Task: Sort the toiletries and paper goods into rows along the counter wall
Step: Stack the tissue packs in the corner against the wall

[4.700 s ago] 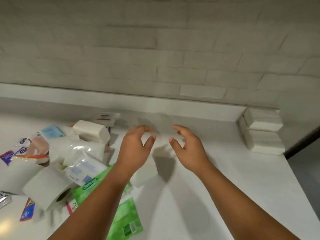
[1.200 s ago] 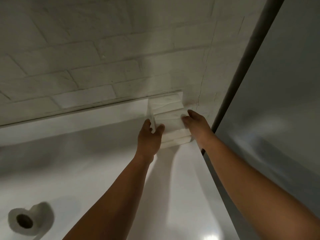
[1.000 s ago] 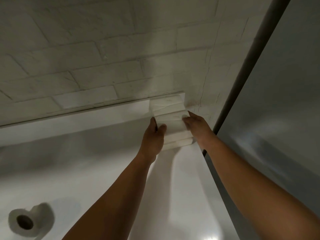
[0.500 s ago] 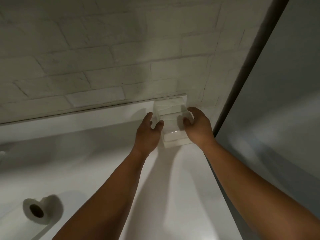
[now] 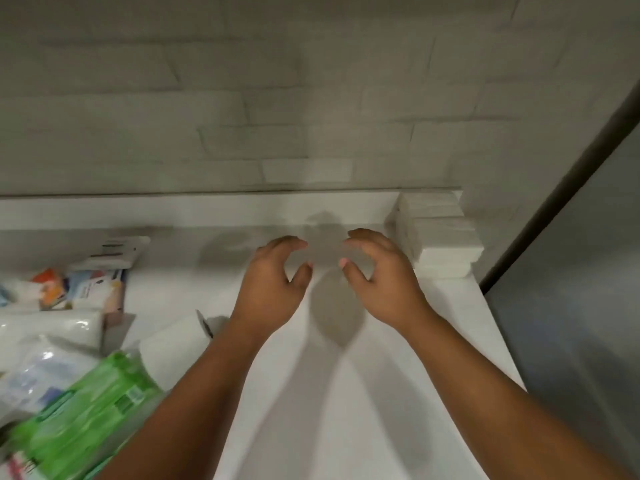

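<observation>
White counter (image 5: 329, 410) below grey brick wall (image 5: 242, 116)

Motion blur smears everything. The green pack (image 5: 79, 417) runs off the bottom-left corner, label unreadable. The left forearm (image 5: 194, 393) hides part of the roll (image 5: 169, 348). The packets (image 5: 45, 327) are cut by the left edge, print illegible. The stack (image 5: 443, 237) is too smeared to count its layers.

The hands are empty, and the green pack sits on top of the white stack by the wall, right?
Not quite. The head view shows the green pack lying at the near left, far from the white stack by the wall. The left hand and right hand are indeed empty.
</observation>
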Motion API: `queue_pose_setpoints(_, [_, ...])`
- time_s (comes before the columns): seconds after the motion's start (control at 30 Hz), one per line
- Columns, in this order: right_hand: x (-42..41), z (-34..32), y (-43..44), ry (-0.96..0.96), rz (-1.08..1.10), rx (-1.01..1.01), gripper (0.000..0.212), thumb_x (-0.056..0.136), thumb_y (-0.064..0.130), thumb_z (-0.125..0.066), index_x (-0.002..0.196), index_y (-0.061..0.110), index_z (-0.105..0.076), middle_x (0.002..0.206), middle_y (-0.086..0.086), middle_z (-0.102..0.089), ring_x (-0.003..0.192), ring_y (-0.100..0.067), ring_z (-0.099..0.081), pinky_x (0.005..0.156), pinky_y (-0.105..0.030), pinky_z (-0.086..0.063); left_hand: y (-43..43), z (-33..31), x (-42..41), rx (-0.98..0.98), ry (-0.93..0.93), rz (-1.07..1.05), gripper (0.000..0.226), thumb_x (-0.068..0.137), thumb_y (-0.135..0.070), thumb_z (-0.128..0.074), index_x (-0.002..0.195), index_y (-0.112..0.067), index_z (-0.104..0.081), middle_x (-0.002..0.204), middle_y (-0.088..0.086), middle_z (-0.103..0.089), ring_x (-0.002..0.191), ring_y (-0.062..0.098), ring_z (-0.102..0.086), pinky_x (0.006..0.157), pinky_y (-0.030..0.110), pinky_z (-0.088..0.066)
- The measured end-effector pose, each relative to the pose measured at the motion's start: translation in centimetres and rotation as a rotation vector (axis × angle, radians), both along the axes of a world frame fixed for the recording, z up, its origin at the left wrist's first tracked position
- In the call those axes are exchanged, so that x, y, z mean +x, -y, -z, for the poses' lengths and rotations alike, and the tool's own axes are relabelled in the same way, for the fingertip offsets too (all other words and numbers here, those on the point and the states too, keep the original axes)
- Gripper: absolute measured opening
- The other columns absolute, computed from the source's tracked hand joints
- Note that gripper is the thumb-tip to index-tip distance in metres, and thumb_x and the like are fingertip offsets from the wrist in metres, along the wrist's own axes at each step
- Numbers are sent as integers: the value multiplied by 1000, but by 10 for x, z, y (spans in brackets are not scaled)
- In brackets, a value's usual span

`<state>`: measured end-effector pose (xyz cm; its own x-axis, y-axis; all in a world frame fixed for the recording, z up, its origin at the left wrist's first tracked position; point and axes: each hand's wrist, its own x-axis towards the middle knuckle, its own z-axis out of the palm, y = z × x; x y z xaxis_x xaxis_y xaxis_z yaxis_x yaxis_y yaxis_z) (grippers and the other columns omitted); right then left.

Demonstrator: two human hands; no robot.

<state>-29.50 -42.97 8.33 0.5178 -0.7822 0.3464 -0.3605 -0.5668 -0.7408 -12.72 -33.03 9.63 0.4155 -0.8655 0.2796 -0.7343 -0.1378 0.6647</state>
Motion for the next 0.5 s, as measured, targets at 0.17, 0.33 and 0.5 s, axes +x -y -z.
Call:
queue_pose_setpoints(0.17, [70, 1, -64, -35, -153, 14, 28, 88, 28, -68, 115, 21, -68, 128, 6, -58, 125, -10, -51, 107, -26, -39, -77, -4, 63, 32, 53, -90, 31, 90, -23, -69, 120, -19, -67, 126, -6, -63, 117, 13, -56, 92, -3, -25])
queue_pose_setpoints(0.33, [140, 3, -122, -80, -281, 34, 30, 88, 28, -68, 118, 22, -67, 129, 10, -56, 124, -7, -50, 106, -20, -36, -147, 3, 129, 84, 97, -192, 29, 90, -24, -69, 118, -21, -66, 126, -8, -62, 118, 16, -55, 108, 18, -34])
queue_pose_setpoints(0.5, [210, 15, -168, -140, -394, 55, 34, 88, 30, -67, 122, 22, -64, 130, 8, -56, 125, -9, -49, 108, -22, -36, -208, 11, 194, 118, 126, -281, 30, 91, -23, -68, 120, -19, -66, 126, -2, -63, 117, 21, -55, 96, 27, -40])
